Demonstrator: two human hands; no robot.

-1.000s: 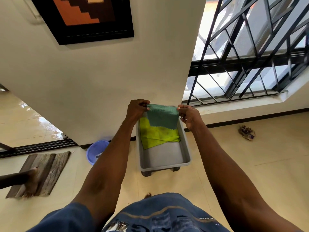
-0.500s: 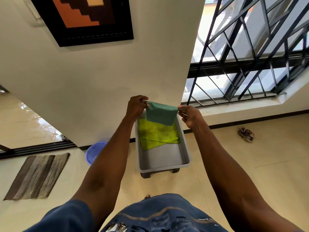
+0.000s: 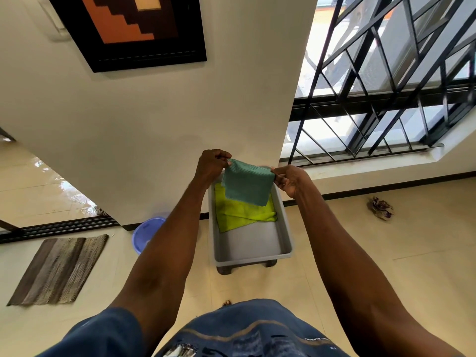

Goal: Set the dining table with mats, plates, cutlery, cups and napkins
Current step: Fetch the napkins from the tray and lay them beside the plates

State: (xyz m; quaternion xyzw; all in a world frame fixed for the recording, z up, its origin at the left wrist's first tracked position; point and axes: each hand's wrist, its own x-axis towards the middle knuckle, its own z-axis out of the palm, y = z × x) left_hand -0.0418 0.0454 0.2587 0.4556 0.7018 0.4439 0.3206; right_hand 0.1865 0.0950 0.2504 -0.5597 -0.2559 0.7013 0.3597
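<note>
Woven, finely ribbed teal-green napkin (image 3: 247, 182), squarish, hangs flat in the air btwn both hands, over the far end of a grey plastic tub (image 3: 284, 228). Left hand (image 3: 211, 164) has fingers curled tight, pinching the napkin's upper left corner at the fingertips; right hand (image 3: 291, 179) pinches the upper right corner w/ thumb & curled fingers, so the top edge runs taut btwn them & the rest of the cloth drops free below, lower corners loose. Tub is rectangular, smooth matte walls w/ rounded rim, sits on short dark feet on the glossy cream floor tiles (image 3: 386, 253). Inside it, at the far end, lies a lime-yellow cloth (image 3: 242, 215), soft, microfibre-like, folded w/ creased layered edges, directly under the held napkin; near half of the tub floor shows bare grey. Round lilac plastic basin (image 3: 146, 233) stands left of the tub by the wall. Brown striped herringbone-weave mat (image 3: 59, 270) lies flat further left. Crumpled patterned rag (image 3: 380, 207) on the floor to the right. Dark-framed picture (image 3: 128, 29) w/ orange stepped blocks on the cream wall; black metal grille (image 3: 386, 86) across the window. Blue shirt (image 3: 252, 331) has a white print at the bottom, writing too small to read
</note>
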